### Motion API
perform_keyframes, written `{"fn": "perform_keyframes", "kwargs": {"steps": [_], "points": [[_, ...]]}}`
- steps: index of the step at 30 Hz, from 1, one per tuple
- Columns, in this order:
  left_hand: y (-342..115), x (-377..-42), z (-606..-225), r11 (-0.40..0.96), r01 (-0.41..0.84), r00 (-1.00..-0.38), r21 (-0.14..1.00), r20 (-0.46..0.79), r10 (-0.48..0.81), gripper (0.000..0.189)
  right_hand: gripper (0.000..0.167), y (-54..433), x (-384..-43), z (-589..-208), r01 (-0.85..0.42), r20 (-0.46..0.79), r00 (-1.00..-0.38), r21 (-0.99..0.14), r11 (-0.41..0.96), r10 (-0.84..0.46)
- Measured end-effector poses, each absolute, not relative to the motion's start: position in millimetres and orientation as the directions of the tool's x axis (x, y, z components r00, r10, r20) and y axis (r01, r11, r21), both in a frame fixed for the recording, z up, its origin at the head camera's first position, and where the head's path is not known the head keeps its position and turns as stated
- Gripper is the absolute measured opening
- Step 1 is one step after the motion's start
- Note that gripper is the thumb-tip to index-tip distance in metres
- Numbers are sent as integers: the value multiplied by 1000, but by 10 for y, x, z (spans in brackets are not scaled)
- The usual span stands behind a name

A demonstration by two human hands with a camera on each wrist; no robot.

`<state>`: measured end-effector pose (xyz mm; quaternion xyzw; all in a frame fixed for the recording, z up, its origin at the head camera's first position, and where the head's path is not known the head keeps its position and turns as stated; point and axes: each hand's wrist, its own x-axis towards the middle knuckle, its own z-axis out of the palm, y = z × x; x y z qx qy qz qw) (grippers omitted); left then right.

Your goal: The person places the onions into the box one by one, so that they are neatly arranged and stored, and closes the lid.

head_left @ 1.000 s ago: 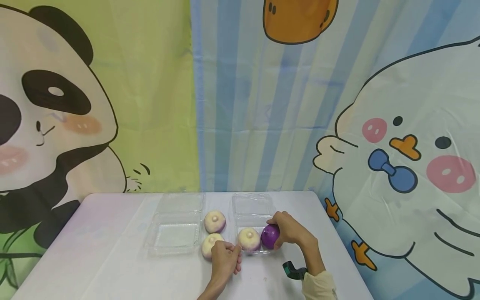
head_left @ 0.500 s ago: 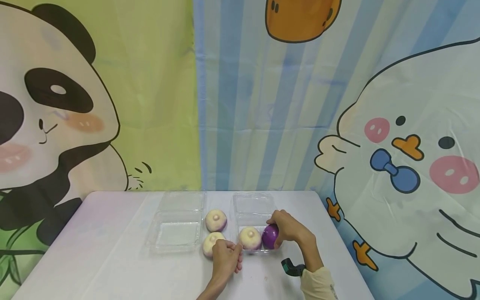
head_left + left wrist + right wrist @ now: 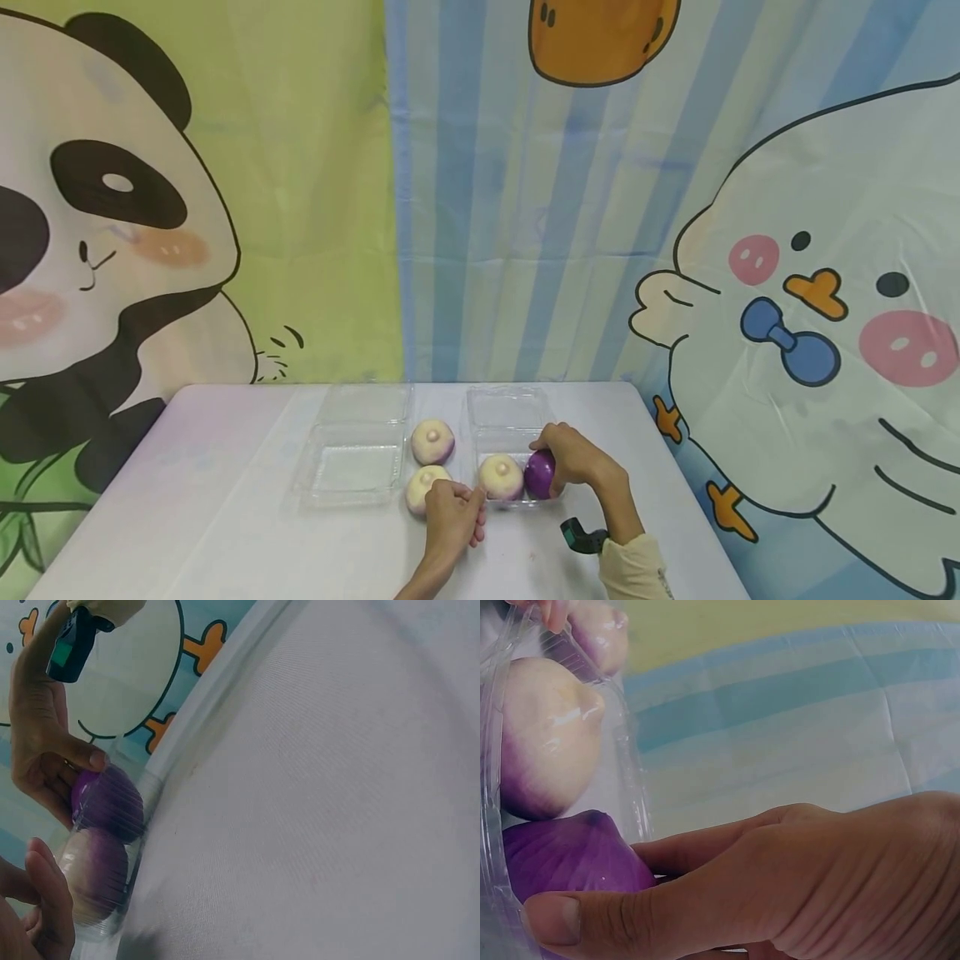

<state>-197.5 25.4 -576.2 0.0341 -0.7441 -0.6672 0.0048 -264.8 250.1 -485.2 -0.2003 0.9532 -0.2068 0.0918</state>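
Note:
My right hand (image 3: 577, 457) grips a glossy purple onion (image 3: 538, 473) in the right end of a clear plastic clamshell box (image 3: 508, 410). In the right wrist view the thumb lies across the near side of the onion (image 3: 570, 855). Touching it, a cream-and-purple turnip (image 3: 500, 477) sits in the left part of the same box. My left hand (image 3: 452, 518) pinches the box's near left corner, thumb and forefinger together. Behind those fingers, outside the box, lies another turnip (image 3: 426, 487), partly covered by the hand.
A third turnip (image 3: 432, 442) lies farther back between the boxes. To the left stands a second clear clamshell box (image 3: 356, 471), lid raised. The white table (image 3: 247, 517) ends at a cartoon-printed curtain (image 3: 480, 208). A dark wrist device (image 3: 583, 537) hangs under the right forearm.
My right hand has shifted very slightly left over the purple onion, whose stem tip shows less now. The left hand keeps its place at the box corner.

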Motion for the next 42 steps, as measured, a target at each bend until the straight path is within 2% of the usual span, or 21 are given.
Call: {"fn": "perform_keyframes", "kwargs": {"steps": [10,33,42], "points": [[256,-1978,-5770,118,-43,-998,992,-36,-60,27,74,2483,-2626,-4845,-297,-113,-917,-444,845,-382],[246,-1968,-5764,81,-37,-998,996,-32,-55,27,75,2482,-2603,-4827,-287,-124,-918,-450,846,-377],[256,-1963,-5763,83,-39,-998,996,-34,-60,27,77,2518,-2610,-4830,-329,-94,-910,-432,840,-404]]}}
